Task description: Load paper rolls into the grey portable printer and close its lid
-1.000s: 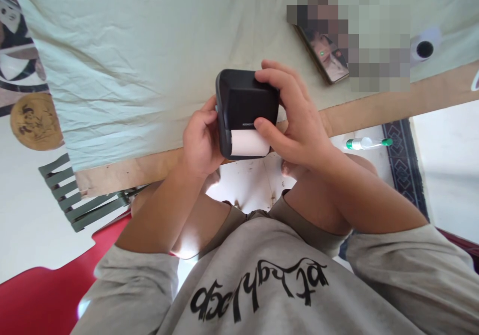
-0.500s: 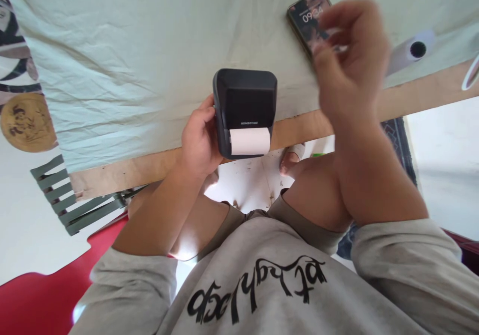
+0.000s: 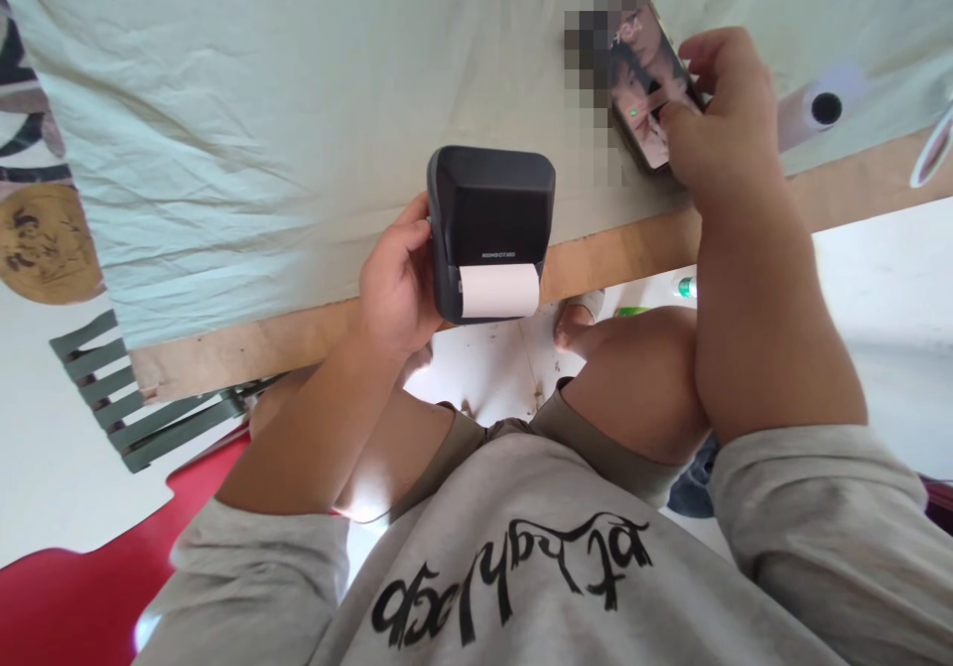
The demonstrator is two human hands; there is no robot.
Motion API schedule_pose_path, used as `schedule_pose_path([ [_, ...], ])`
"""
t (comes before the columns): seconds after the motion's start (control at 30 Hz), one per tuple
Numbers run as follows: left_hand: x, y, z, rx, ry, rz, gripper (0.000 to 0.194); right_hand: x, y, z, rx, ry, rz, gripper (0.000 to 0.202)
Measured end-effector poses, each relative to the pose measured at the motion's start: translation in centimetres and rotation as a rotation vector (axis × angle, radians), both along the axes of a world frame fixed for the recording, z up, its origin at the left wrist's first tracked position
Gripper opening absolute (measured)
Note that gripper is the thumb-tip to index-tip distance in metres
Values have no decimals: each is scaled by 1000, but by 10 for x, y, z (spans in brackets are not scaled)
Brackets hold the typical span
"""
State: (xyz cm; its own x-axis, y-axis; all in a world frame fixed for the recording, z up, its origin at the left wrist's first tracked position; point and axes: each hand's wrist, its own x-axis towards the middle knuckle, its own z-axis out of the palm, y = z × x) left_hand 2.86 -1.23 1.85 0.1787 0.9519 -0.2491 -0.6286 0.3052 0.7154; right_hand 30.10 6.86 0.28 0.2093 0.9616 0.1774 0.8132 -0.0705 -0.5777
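Observation:
A black label printer (image 3: 492, 209) with a blank white label at its front is held by my left hand (image 3: 398, 284), whose fingers wrap round its left side and underneath. Over the cloth, to the right, a phone (image 3: 640, 90) shows a lit lock screen with a photo. My right hand (image 3: 722, 115) holds it by the right edge, the thumb over the lower screen and the other fingers along that side. Part of the phone's left side is hidden by pixelation.
A pale green cloth (image 3: 260, 130) covers the table, with a bare wooden edge (image 3: 245, 358) towards me. Right of my right hand lies a white cylinder (image 3: 804, 115) with a dark end. A red chair (image 3: 96, 587) and green slats (image 3: 111, 383) are at the left.
My right hand has come down onto the phone's right edge, and the phone has shifted right and towards me. The left hand still holds the printer in nearly the same place.

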Motion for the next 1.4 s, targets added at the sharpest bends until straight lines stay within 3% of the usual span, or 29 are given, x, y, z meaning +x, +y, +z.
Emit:
schedule_pose_path([
  [0.23, 0, 0, 5, -52, 114, 2, 21, 4, 2, -3, -16, 81, 17, 47],
  [0.4, 0, -1, 5, -64, 132, 6, 20, -5, -4, 0, -17, -6, 15, 33],
  [0.57, 0, 0, 5, -57, 119, 9, 19, -20, -13, 15, -122, -186, -5, 67],
  [0.83, 0, 0, 3, -75, 90, 15, 17, -53, -46, 28, -261, -266, 9, 90],
  [1.0, 1, 0, 3, -87, 113, 45, 17, -48, -55, 28, -222, -113, 112, 67],
  [1.23, -3, 0, 2, -126, 115, 40, 12, -30, -45, 32, -226, -20, 30, 62],
  [1.4, -4, -1, -1, -198, 128, 76, 12, -19, -37, 27, -39, 82, 18, 41],
])
